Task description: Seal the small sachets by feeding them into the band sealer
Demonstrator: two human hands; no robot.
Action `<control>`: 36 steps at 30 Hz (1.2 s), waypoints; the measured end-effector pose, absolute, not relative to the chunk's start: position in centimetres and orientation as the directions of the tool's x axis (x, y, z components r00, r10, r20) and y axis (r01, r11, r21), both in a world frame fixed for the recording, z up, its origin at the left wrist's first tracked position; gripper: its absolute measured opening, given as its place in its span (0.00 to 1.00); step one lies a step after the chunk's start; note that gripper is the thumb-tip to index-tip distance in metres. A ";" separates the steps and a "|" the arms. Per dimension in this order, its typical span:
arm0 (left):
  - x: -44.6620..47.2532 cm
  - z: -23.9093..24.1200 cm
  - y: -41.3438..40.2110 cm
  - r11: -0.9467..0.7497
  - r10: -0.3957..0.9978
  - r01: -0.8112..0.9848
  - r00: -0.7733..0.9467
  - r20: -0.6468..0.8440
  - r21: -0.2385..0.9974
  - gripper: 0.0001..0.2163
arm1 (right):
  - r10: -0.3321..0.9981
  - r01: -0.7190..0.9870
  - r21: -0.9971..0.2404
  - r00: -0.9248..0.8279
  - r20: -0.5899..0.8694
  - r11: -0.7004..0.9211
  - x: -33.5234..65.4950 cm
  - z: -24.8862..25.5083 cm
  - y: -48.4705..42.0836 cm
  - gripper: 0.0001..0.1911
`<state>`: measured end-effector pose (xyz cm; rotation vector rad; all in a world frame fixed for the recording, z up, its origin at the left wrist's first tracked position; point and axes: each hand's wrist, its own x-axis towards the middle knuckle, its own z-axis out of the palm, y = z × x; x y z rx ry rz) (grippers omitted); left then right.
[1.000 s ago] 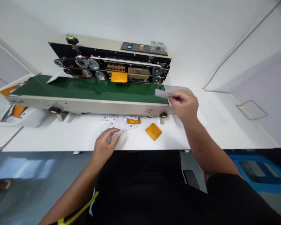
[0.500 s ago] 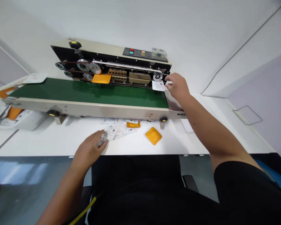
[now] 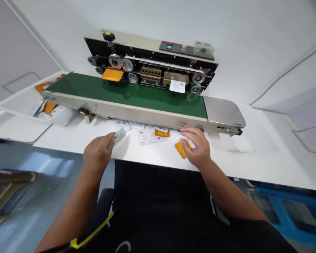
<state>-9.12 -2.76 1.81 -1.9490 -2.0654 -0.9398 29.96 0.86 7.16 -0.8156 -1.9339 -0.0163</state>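
Hands, two, bare, at a white surface [image 3: 255, 165]. Left hand [image 3: 98, 153]: pinches a white sachet [image 3: 119, 136] between thumb and fingers. Right hand [image 3: 196, 147]: curled over an orange sachet [image 3: 181, 148], touching it. Loose white sachets [image 3: 144, 136] and a second orange sachet [image 3: 162, 133] lie between the hands, just before a band sealer [image 3: 150, 56]. Its green conveyor belt [image 3: 147, 96] carries a third orange sachet [image 3: 112, 74] and a printed white sachet [image 3: 177, 86].
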 end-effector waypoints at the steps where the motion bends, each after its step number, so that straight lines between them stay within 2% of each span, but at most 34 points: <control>1: -9.0 2.2 -2.8 -0.005 0.823 0.912 -0.229 0.519 0.410 0.14 | 0.565 0.524 -0.377 -0.260 0.783 0.764 29.6 6.6 0.2 0.14; 4: -7.3 3.4 -2.7 0.026 0.764 0.658 -0.498 0.410 0.752 0.14 | 0.738 0.430 -0.615 -0.229 0.635 0.662 28.1 5.2 -1.4 0.11; 6: -5.3 3.8 -2.7 -0.036 0.777 0.416 -0.561 0.287 0.909 0.16 | 0.854 0.317 -0.796 -0.269 0.445 0.515 26.9 4.5 -2.2 0.12; 8: -3.0 4.0 -3.0 -0.094 0.819 0.260 -0.529 0.223 0.961 0.17 | 0.907 0.194 -0.925 -0.340 0.250 0.327 25.6 4.1 -2.6 0.18; 10: -0.8 4.0 -3.6 -0.132 0.859 0.246 -0.455 0.235 0.960 0.17 | 0.909 0.062 -0.988 -0.403 0.105 0.141 24.6 4.2 -2.8 0.26; 12: 0.6 3.9 -4.3 -0.210 0.861 0.396 -0.359 0.361 0.894 0.15 | 0.881 -0.109 -0.994 -0.473 0.025 -0.030 24.1 4.7 -2.8 0.33; 15: 1.4 3.9 -5.0 -0.485 0.745 0.635 -0.059 0.664 0.601 0.06 | 0.850 -0.329 -0.918 -0.526 -0.015 -0.220 24.0 5.9 -2.8 0.34; 18: 1.1 4.2 -5.0 -0.739 0.548 0.579 0.220 0.807 0.345 0.11 | 0.884 -0.400 -0.866 -0.459 -0.094 -0.300 24.2 6.9 -2.6 0.26; 21: 0.6 4.7 -4.5 -0.868 0.399 0.448 0.376 0.836 0.213 0.17 | 0.859 -0.374 -0.831 -0.463 -0.218 -0.412 24.7 7.4 -2.3 0.20; 23: 0.1 4.7 -3.7 -0.889 0.360 0.429 0.441 0.822 0.160 0.18 | 0.829 -0.300 -0.845 -0.496 -0.259 -0.443 25.6 8.1 -1.7 0.21; 25: -0.9 4.2 -2.5 -0.853 0.417 0.497 0.472 0.777 0.156 0.16 | 0.833 -0.215 -0.896 -0.497 -0.243 -0.389 27.3 9.2 -0.6 0.25; 27: -2.4 3.4 -0.9 -0.754 0.559 0.625 0.451 0.696 0.201 0.14 | 0.890 -0.178 -0.946 -0.423 -0.173 -0.269 29.7 10.9 1.4 0.30; 31: -6.1 0.9 1.9 -0.424 0.838 0.850 0.237 0.492 0.313 0.26 | 1.000 -0.215 -0.977 0.012 -0.014 -0.011 34.9 14.3 7.4 0.23; 34: -7.7 -0.4 3.1 -0.198 0.933 0.920 0.072 0.352 0.337 0.35 | 0.949 -0.254 -0.966 0.314 -0.032 0.052 37.1 15.7 12.2 0.18; 36: -7.8 -0.7 3.6 -0.105 0.967 0.940 0.022 0.252 0.323 0.40 | 0.917 -0.271 -0.962 0.391 -0.082 0.030 37.3 16.2 14.7 0.16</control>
